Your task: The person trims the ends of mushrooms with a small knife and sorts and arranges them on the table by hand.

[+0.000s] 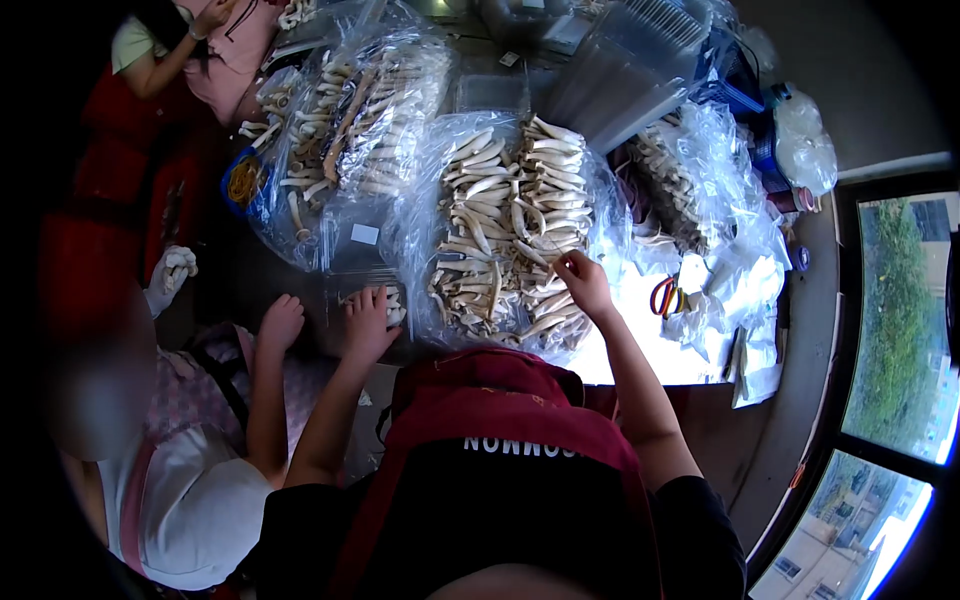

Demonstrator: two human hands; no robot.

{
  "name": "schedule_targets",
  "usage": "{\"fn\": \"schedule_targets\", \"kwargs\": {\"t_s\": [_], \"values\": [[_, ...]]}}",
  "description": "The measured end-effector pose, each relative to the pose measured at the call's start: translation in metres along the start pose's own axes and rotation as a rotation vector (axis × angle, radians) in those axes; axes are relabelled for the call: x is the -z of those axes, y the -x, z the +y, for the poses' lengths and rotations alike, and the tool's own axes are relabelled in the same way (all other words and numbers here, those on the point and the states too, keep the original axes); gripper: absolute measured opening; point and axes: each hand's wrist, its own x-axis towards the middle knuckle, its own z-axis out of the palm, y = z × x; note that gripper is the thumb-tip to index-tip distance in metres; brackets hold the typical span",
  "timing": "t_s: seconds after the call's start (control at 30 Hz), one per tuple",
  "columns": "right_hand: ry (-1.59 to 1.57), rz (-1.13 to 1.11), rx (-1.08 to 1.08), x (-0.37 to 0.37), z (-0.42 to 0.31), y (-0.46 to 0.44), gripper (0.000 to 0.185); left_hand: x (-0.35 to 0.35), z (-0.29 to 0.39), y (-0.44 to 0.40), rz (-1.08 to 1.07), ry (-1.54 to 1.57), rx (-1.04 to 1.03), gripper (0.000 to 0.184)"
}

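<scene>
Long pale mushrooms [490, 215] lie in two stacked columns on an opened clear plastic bag [425, 270] in front of me. My right hand [585, 283] is at the right column, thumb and fingers pinched on the end of a mushroom [535, 254]. To the left, my left hand [368, 322] rests with fingers spread over a few mushrooms [395, 303] in what looks like a small clear tray. Its fingertips touch them; the palm hides part of the tray. Just beyond that hand stands a stack of clear trays [345, 255] with a white label [364, 234].
A co-worker [200, 480] sits at my left, a bare hand [283, 318] near mine and a gloved hand [172, 275] holding mushrooms. Another bag of mushrooms [375, 110] lies at back left. Scissors [665, 297] lie right, below more bagged mushrooms [675, 170] and stacked clear containers [630, 70].
</scene>
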Motion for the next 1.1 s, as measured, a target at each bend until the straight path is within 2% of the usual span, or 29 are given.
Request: {"fn": "schedule_targets", "kwargs": {"t_s": [0.07,0.17,0.2,0.27,0.3,0.37,0.4,0.43,0.47,0.53,0.6,0.63,0.67,0.7,0.73,0.8,0.93,1.0,1.1], "values": [[-0.062,0.11,-0.009,-0.004,0.028,-0.021,0.023,0.005,0.01,-0.002,0.047,-0.004,-0.001,0.077],[-0.066,0.187,-0.043,0.006,0.048,-0.049,0.025,0.049,0.034,-0.004,0.027,-0.025,0.085,0.058],[-0.085,0.198,-0.064,0.009,0.053,-0.059,0.025,0.062,0.039,-0.008,0.032,-0.025,0.077,0.058],[-0.062,0.232,-0.122,0.021,0.041,-0.071,0.036,0.088,0.048,-0.015,0.174,0.751,-0.127,0.055],[-0.015,0.264,-0.101,0.019,0.049,-0.082,0.039,0.127,0.069,-0.015,0.093,1.217,-0.209,0.052],[0.091,0.259,-0.091,0.019,0.063,-0.104,0.044,0.215,0.104,0.0,-0.074,1.825,-0.658,0.05],[0.107,0.238,-0.088,0.019,0.068,-0.113,0.045,0.253,0.121,0.008,-0.158,2.011,-0.982,0.047],[0.155,0.231,-0.092,0.019,0.067,-0.117,0.045,0.282,0.135,0.019,-0.294,2.219,-1.195,0.037],[0.192,0.212,-0.058,0.019,0.072,-0.123,0.047,0.284,0.114,0.026,-0.3,2.244,-1.282,0.034],[0.223,0.17,-0.063,0.02,0.062,-0.122,0.041,0.239,0.002,0.03,-0.022,2.24,-1.002,0.032],[0.231,0.154,-0.107,0.021,0.06,-0.122,0.037,0.173,-0.121,0.033,0.231,2.179,-0.51,0.034],[0.242,0.157,-0.1,0.02,0.057,-0.118,0.035,0.147,-0.166,0.035,0.29,2.132,-0.311,0.036],[0.252,0.163,-0.096,0.021,0.053,-0.113,0.034,0.13,-0.195,0.036,0.299,2.09,-0.159,0.039],[0.247,0.165,-0.097,0.02,0.052,-0.109,0.034,0.139,-0.188,0.037,0.298,2.085,-0.161,0.039],[0.237,0.17,-0.093,0.019,0.053,-0.104,0.033,0.157,-0.159,0.034,0.252,2.084,-0.218,0.037],[0.228,0.182,-0.099,0.019,0.056,-0.093,0.032,0.201,-0.073,0.023,0.093,2.084,-0.466,0.034],[0.142,0.232,-0.081,0.016,0.05,-0.074,0.029,0.277,0.114,0.017,-0.499,2.077,-1.189,0.027],[0.007,0.224,-0.096,0.013,0.048,-0.066,0.029,0.299,0.162,0.025,-0.783,2.051,-1.493,0.024],[-0.213,0.211,-0.082,0.012,0.034,-0.054,0.024,0.308,0.188,0.037,-1.016,2.022,-1.749,0.019]]}}
